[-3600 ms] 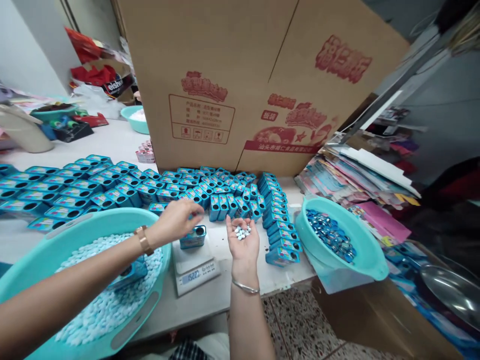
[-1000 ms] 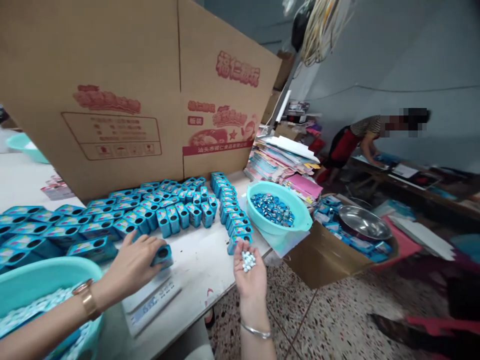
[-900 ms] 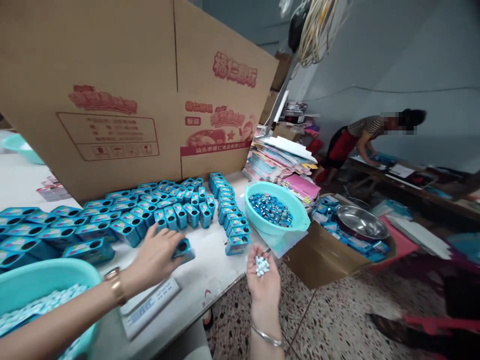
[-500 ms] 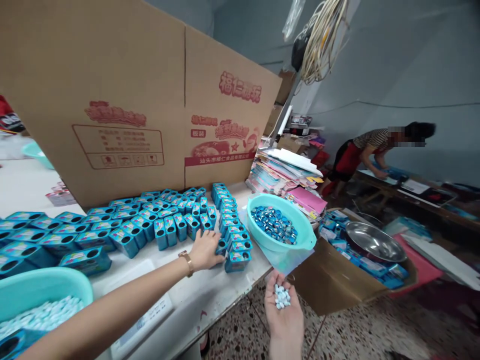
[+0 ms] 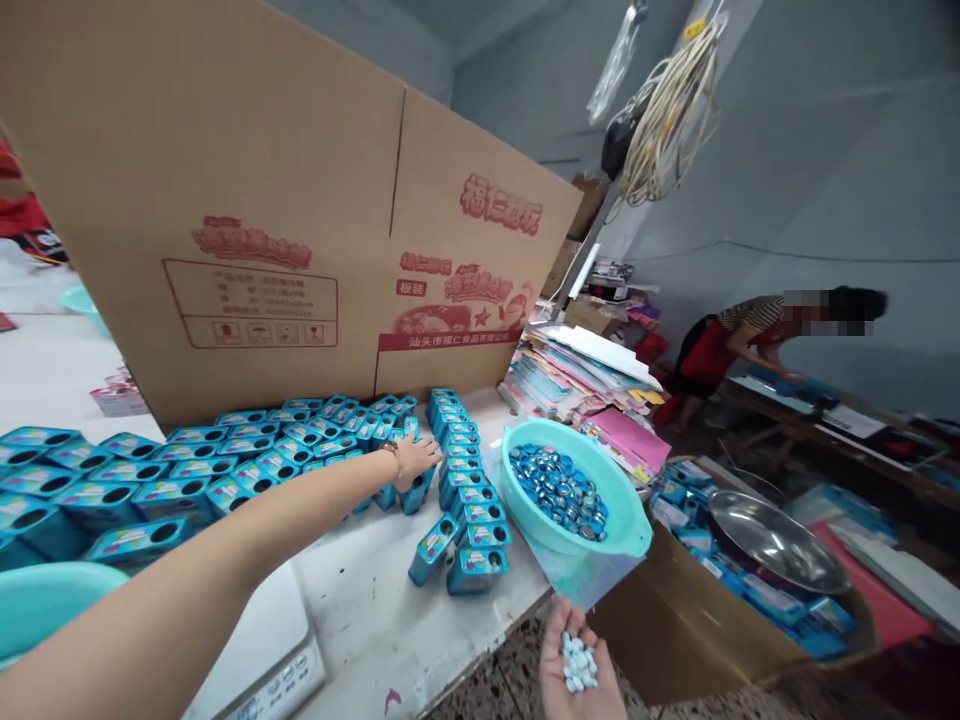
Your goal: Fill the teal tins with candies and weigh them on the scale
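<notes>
My left hand (image 5: pixel 414 461) reaches across the table, palm down, fingers stretched over the right end of a group of blue tins (image 5: pixel 255 470). It is at a tin (image 5: pixel 414 494) just beneath it; contact is partly hidden by the hand. Nearer me, a single blue tin (image 5: pixel 434 549) stands apart, beside a column of similar tins (image 5: pixel 466 480) with round openings on top. My right hand (image 5: pixel 577 690) is palm up and cupped at the table's front edge, holding a small heap of pale blue candies (image 5: pixel 579 662).
A turquoise basin (image 5: pixel 626 540) holds many shiny blue round lids, and another basin (image 5: pixel 60 590) is at left. A white scale (image 5: pixel 259 650) lies under my left forearm. A large carton (image 5: pixel 285 180) stands behind. At right are an open box (image 5: pixel 660 620) and a co-worker (image 5: pixel 739 335).
My left hand has moved off the lone tin, up and left to the tins behind. My right hand still cups the candies. The view has shifted, so most things appear lower.
</notes>
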Motion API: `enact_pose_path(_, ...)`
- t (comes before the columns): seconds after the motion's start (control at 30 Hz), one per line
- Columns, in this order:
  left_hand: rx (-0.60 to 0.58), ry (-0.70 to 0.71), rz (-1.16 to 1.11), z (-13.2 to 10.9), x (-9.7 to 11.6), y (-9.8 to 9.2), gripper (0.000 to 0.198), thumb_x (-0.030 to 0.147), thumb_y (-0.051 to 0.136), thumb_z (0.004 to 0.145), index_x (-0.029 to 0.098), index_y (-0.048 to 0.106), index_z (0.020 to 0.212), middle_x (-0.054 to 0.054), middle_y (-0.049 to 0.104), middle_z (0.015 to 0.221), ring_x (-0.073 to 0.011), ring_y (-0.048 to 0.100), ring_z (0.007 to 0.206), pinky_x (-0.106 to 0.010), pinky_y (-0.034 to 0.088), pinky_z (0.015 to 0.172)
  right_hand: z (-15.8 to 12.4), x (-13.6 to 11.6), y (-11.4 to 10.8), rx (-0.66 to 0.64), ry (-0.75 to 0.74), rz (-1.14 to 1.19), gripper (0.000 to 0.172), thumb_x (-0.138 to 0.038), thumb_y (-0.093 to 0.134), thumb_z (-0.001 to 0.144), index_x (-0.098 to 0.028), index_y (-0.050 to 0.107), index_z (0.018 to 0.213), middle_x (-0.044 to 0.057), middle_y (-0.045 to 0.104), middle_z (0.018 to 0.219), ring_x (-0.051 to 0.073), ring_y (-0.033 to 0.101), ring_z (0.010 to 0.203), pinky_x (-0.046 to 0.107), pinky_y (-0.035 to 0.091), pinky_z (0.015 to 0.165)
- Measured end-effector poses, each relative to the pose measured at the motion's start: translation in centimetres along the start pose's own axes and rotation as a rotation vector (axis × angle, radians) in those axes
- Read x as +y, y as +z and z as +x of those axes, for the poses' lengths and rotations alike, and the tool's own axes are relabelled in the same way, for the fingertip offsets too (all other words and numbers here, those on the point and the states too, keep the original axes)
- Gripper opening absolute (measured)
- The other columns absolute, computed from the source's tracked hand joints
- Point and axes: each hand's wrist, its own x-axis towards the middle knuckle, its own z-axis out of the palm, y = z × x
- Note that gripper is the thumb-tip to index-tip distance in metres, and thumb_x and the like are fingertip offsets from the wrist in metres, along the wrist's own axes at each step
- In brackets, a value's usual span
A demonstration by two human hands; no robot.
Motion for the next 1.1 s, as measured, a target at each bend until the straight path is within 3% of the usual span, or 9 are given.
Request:
enact_pose_path(0.2, 0.048, 0.08, 0.023, -0.5, -0.4, -0.5, 0.056, 0.028, 0.072, 0.048, 0.021, 0.058, 0.101, -0.012, 0.059, 0.107, -0.034, 0.045, 0.106, -0.052, 0.023, 0.099, 0.9, -0.3, -0.6, -0.003, -0.12, -0.096, 0.025, -0.005, 0.039, 0.077, -0.02, 0.05, 0.061, 0.001, 0.066, 0.065, 0.014, 0.069, 0.074, 0.03, 0.06, 0.063)
enact_pose_path(0.37, 0.131, 0.093, 0.047, -3.0, 0.5, -4.3, 0.057, 0.039, 0.074, 0.049, 0.02, 0.058, 0.1, -0.011, 0.06, 0.102, -0.0333, 0.046, 0.103, -0.052, 0.02, 0.1, 0.3, 0.2, -0.4, -0.022, -0.076, -0.102, 0.023, -0.005, 0.041, 0.077, -0.019, 0.051, 0.061, 0.001, 0.065, 0.066, 0.014, 0.069, 0.077, 0.029, 0.059, 0.067)
enact_pose_path(0.43, 0.193, 0.093, 0.049, -5.0, 1.0, -7.0, 0.059, 0.044, 0.073, 0.052, 0.018, 0.056, 0.103, -0.012, 0.058, 0.103, -0.0329, 0.046, 0.104, -0.05, 0.02, 0.101, -0.4, 0.4, -0.1, -0.043, -0.035, -0.097, 0.021, -0.005, 0.042, 0.077, -0.018, 0.053, 0.065, 0.001, 0.066, 0.069, 0.014, 0.068, 0.081, 0.029, 0.059, 0.069)
enact_pose_path(0.53, 0.296, 0.066, 0.034, -9.5, 2.1, -11.0, 0.063, 0.053, 0.068, 0.057, 0.017, 0.054, 0.106, -0.012, 0.057, 0.103, -0.029, 0.051, 0.095, -0.042, 0.033, 0.091, -1.7, 1.1, 0.3, -0.06, -0.01, -0.085, 0.022, -0.006, 0.038, 0.079, -0.018, 0.056, 0.071, 0.001, 0.066, 0.07, 0.013, 0.068, 0.084, 0.029, 0.059, 0.072)
enact_pose_path(0.63, 0.246, -0.096, -0.022, -15.5, 3.8, -12.6, 0.062, 0.061, 0.064, 0.057, 0.017, 0.055, 0.101, -0.01, 0.059, 0.096, -0.0246, 0.056, 0.08, -0.035, 0.041, 0.073, -2.6, 2.6, 0.4, -0.098, 0.018, -0.111, 0.023, -0.006, 0.037, 0.08, -0.018, 0.056, 0.073, 0.0, 0.065, 0.069, 0.013, 0.067, 0.085, 0.03, 0.059, 0.073)
enact_pose_path(0.73, 0.138, -0.318, -0.069, -21.6, 5.6, -10.6, 0.054, 0.061, 0.065, 0.052, 0.018, 0.059, 0.086, -0.009, 0.063, 0.083, -0.0242, 0.059, 0.069, -0.034, 0.042, 0.062, -3.0, 4.5, 0.2, -0.163, 0.057, -0.195, 0.019, -0.007, 0.042, 0.079, -0.018, 0.056, 0.071, 0.0, 0.066, 0.07, 0.013, 0.067, 0.083, 0.029, 0.058, 0.073)
enact_pose_path(0.83, 0.072, -0.428, -0.072, -26.0, 6.7, -6.4, 0.049, 0.052, 0.066, 0.049, 0.017, 0.06, 0.082, -0.01, 0.064, 0.08, -0.0265, 0.06, 0.065, -0.035, 0.044, 0.056, -3.3, 6.5, 0.1, -0.235, 0.071, -0.277, 0.015, -0.009, 0.047, 0.077, -0.018, 0.056, 0.069, 0.0, 0.067, 0.074, 0.012, 0.067, 0.082, 0.029, 0.057, 0.074)
enact_pose_path(0.97, 0.035, -0.528, -0.08, -28.9, 6.9, -1.5, 0.046, 0.043, 0.065, 0.051, 0.014, 0.061, 0.087, -0.014, 0.063, 0.084, -0.0298, 0.062, 0.067, -0.038, 0.048, 0.057, -3.9, 8.6, 0.2, -0.306, 0.117, -0.329, 0.012, -0.009, 0.05, 0.076, -0.017, 0.058, 0.07, 0.001, 0.069, 0.076, 0.014, 0.067, 0.086, 0.029, 0.057, 0.074)
enact_pose_path(1.1, 0.079, -0.571, -0.132, -30.5, 7.8, 0.4, 0.054, 0.037, 0.061, 0.06, 0.013, 0.055, 0.108, -0.014, 0.06, 0.096, -0.0317, 0.061, 0.081, -0.042, 0.05, 0.066, -4.8, 9.7, 0.7, -0.271, 0.16, -0.3, 0.014, -0.009, 0.048, 0.077, -0.016, 0.059, 0.071, 0.001, 0.069, 0.075, 0.013, 0.067, 0.085, 0.028, 0.057, 0.074)
